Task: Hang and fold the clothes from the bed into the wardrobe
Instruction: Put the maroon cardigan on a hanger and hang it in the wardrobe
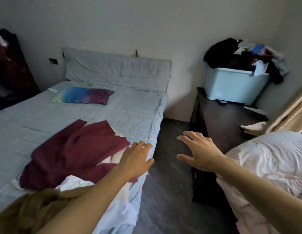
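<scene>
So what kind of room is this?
A bedroom, most likely: there's a made bed with a pillow, loose clothes on it, and a bin heaped with more clothing.

Dim room: pale walls (146, 22), dark floor (167, 191), dark side table (221, 119).

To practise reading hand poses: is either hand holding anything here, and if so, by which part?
Nothing is held. The left hand reaches open above the maroon garment on the bed; the right hand hangs open over the floor.
</scene>
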Available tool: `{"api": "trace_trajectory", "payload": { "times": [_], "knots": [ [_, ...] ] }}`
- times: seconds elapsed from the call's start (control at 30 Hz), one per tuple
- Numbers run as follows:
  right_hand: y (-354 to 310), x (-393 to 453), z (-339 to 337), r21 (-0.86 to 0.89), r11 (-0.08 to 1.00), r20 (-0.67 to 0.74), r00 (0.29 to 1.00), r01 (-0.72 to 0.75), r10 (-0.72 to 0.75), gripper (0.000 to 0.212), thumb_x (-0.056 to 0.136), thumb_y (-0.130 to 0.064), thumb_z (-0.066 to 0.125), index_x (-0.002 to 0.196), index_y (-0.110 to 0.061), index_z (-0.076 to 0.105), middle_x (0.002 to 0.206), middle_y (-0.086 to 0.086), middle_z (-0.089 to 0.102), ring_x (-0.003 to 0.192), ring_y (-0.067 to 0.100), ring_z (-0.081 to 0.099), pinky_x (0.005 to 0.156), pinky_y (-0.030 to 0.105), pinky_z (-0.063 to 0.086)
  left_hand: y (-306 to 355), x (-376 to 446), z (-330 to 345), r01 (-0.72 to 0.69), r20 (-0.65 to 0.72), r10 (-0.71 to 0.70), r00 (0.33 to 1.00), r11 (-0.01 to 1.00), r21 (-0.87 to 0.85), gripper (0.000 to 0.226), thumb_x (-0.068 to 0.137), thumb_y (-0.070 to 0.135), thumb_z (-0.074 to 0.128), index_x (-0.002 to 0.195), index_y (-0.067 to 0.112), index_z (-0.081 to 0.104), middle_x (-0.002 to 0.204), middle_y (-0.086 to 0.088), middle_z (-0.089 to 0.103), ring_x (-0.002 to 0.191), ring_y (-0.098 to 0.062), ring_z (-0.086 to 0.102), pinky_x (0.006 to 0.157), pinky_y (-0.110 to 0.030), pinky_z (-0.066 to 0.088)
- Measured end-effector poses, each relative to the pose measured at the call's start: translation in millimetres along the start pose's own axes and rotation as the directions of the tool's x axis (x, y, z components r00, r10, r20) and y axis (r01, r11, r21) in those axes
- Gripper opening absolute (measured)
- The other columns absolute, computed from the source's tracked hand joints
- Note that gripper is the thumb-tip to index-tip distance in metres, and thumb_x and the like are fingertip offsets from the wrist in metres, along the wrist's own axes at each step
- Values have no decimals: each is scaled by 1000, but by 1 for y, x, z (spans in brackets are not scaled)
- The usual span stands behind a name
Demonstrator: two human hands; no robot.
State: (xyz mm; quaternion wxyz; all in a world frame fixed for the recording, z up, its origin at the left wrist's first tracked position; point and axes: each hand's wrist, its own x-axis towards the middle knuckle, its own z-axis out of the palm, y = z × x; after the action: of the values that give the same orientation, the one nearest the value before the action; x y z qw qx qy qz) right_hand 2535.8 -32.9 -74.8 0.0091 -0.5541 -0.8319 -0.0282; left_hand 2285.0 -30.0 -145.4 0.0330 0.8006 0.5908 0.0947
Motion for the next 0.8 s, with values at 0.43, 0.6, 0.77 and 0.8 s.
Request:
{"api": "trace_trajectory", "payload": {
  "times": [0.43,0.6,0.77,0.8],
  "knots": [
    [-58,191,42,122,943,28,948,310,-316,70,89,-70,44,148,-40,24,160,-4,23,145,24,26,110,54,31,-116,16,13,373,-15,-373,928,926,54,58,95,48,48,145,26,28,139,-1,46,121,-26,47,96,-43,44],
    [-72,270,69,155,868,40,875,471,-482,69,89,-69,44,148,-40,24,160,-4,22,145,24,25,112,52,30,-142,37,31,520,13,-522,853,851,65,50,94,48,47,139,25,37,135,0,47,119,-24,47,95,-42,44],
    [-71,354,82,215,760,7,777,613,-629,68,90,-64,48,148,-36,27,157,-4,25,141,24,29,108,50,32,-165,81,28,707,-23,-707,707,705,49,63,95,48,48,149,26,25,141,0,44,124,-26,45,97,-43,43],
    [-70,369,81,232,741,4,761,630,-649,68,90,-63,48,148,-35,28,156,-4,26,140,25,30,107,49,33,-167,92,25,743,-28,-742,670,669,29,65,95,47,48,151,27,22,142,-1,44,124,-26,45,98,-43,43]
  ]
}}
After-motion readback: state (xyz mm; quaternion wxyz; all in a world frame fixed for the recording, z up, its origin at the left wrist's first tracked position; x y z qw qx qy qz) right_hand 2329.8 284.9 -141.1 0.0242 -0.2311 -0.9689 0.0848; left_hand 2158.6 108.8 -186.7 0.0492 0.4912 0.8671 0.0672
